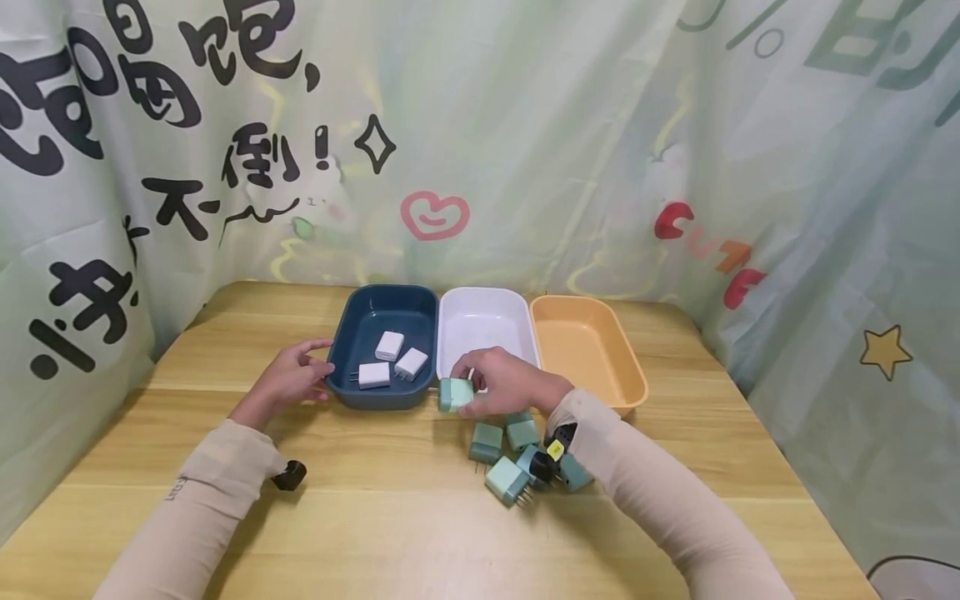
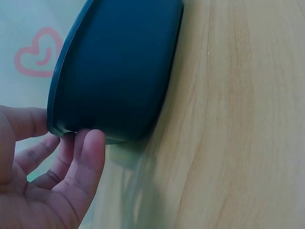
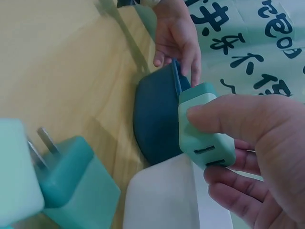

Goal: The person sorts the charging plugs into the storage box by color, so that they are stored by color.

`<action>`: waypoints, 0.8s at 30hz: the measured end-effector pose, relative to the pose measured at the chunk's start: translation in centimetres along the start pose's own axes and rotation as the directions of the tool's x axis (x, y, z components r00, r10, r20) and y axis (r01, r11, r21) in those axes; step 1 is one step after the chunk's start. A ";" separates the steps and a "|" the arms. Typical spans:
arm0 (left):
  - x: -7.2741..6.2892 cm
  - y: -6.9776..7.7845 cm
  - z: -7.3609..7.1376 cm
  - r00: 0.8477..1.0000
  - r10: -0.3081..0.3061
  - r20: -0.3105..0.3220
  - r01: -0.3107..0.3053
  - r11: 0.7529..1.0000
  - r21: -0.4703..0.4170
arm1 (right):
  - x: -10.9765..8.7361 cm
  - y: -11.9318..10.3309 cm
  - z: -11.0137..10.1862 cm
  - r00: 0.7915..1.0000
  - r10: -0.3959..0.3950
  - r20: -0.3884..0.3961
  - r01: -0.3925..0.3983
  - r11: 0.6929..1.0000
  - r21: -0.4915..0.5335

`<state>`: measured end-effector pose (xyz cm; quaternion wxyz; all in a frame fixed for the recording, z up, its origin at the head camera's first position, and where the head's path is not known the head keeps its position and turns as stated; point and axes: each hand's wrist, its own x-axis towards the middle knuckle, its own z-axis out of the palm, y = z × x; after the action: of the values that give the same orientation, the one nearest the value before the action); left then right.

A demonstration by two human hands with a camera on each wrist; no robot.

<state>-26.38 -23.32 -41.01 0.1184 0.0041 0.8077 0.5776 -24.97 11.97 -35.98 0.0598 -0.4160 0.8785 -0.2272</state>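
Observation:
My right hand (image 1: 498,383) pinches a pale green charger (image 1: 455,394) between thumb and fingers, over the front edge of the white tray (image 1: 487,304). Two slots show on the end of this charger (image 3: 202,129) in the right wrist view. At the left, my left hand (image 1: 296,375) holds the rim of the dark blue tray (image 1: 382,400), its thumb against the outer wall. Inside that tray lie three white chargers (image 1: 373,375). Below my right hand, several green chargers (image 1: 507,480) sit in a loose pile, some with metal prongs showing; my right sleeve partly covers the pile.
An orange tray (image 1: 630,367) stands right of the white one, the three trays side by side along the back of the wooden table (image 1: 360,517). A printed curtain (image 1: 525,167) hangs behind and at both sides.

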 end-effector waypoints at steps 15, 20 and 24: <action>0.1 -0.1 0.0 1.000 -0.001 -0.006 0.001 1.000 0.017 | 1.2 1.8 -1.0 0.993 0.102 -0.051 -0.101 0.994 0.031; 0.0 0.0 0.1 1.000 0.011 -0.009 -0.011 1.000 0.015 | 1.6 2.6 -1.3 0.984 0.163 -0.070 -0.160 0.986 0.042; -0.1 0.2 0.2 1.000 -0.007 -0.013 0.007 1.000 0.015 | 1.9 3.4 -1.3 0.979 0.195 -0.062 -0.192 0.980 0.061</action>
<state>-26.29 -23.13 -40.90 0.1153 -0.0017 0.8127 0.5712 -28.92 12.87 -36.14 0.0631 -0.3188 0.9097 -0.2584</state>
